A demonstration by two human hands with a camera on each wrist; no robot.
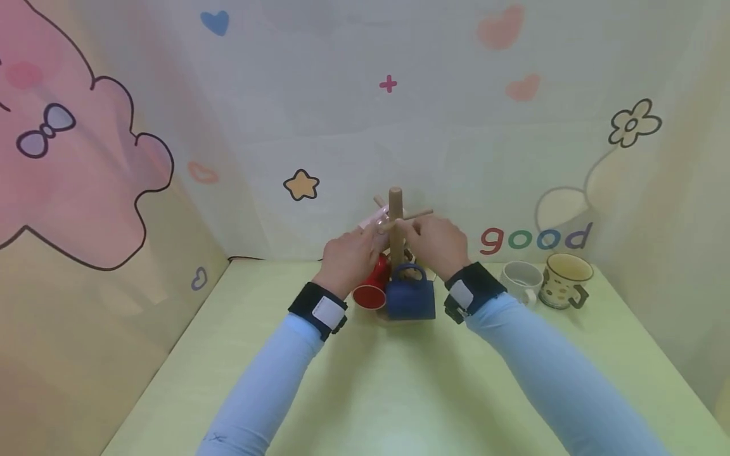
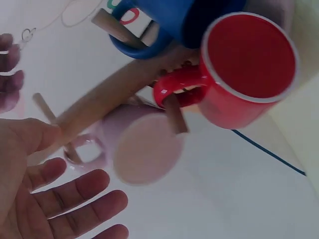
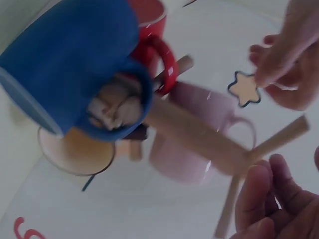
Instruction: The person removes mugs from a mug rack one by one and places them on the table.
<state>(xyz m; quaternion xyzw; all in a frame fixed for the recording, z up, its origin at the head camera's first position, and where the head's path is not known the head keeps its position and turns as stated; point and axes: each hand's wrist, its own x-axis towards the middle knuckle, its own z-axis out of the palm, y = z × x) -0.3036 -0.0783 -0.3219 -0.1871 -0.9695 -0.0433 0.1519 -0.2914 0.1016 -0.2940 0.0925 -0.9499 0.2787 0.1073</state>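
A wooden mug tree [image 1: 396, 202] stands at the back middle of the table. My left hand [image 1: 348, 258] is at its upper left, fingers apart, beside a pink mug [image 2: 147, 149] whose handle hangs on an upper peg. At the upper right, my right hand [image 1: 439, 240] has its fingers loosely bent, fingertips close by the top of the post [image 3: 194, 134]. Lower down hang a red mug [image 2: 249, 59] and a blue mug [image 1: 410, 301], handles over pegs. Behind the blue mug, a cream mug [image 3: 79, 154] is partly hidden.
On the table's right stand a white mug [image 1: 521, 278] and a spotted cream mug [image 1: 564, 278] with a brown handle. A printed cloth wall [image 1: 353, 152] rises right behind the mug tree. Bare tabletop [image 1: 393, 392] lies between my forearms.
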